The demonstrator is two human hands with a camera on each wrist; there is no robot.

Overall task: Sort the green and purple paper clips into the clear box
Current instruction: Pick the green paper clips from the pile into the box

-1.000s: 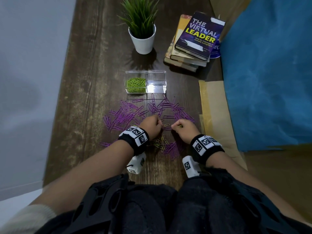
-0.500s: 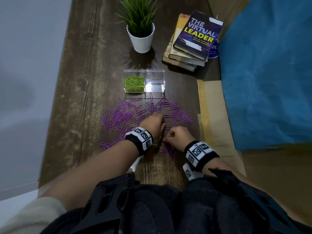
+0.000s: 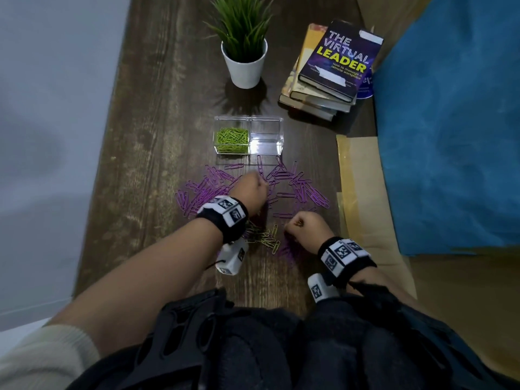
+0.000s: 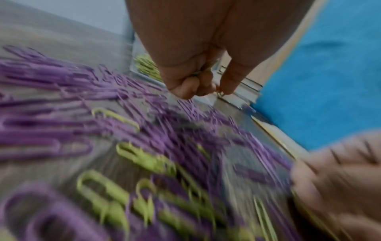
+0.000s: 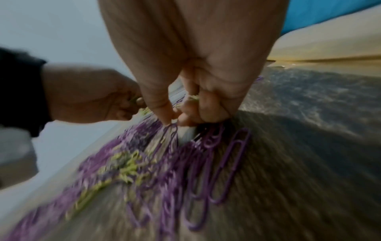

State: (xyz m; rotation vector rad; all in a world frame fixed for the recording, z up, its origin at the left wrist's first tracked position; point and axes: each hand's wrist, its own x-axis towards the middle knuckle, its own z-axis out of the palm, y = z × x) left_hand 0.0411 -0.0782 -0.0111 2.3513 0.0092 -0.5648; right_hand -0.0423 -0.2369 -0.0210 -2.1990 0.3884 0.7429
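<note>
Change: the left hand (image 3: 250,190) has moved from the middle of the clip pile toward the box (image 3: 249,137); the right hand (image 3: 305,226) has stayed near the pile's near edge.
Box: clear hard plastic, rectangular, two compartments side by side, standing on the table (image 3: 157,153) just beyond the pile. The left compartment holds a heap of green clips (image 3: 232,139); the right one shows no clips.
Purple clips (image 3: 305,190): thin bent wire with a glossy coating, elongated loops, scattered flat in a wide band just before the box.
Loose green clips (image 3: 267,237): same shape, a small tangle on the table between the two wrists, mixed with purple ones.
Table: dark wood, coarse lengthwise grain.
Left hand: fisted, knuckles up, over the purple clips near the box front. In the left wrist view the fingers (image 4: 185,88) curl into the palm around thin greenish wire, and one clip end (image 4: 220,94) shows by the thumb tip. Grip: closed on green clips.
Right hand: low over the table, fingers curled. In the right wrist view the thumb and forefinger tips (image 5: 167,119) meet at the end of a purple clip (image 5: 172,138), and a trace of green shows inside the curled fingers. Grip: pinching, fingertips pressed together.
Beyond the box: a potted plant (image 3: 244,43) in a smooth white pot, and a stack of books (image 3: 326,71).
</note>
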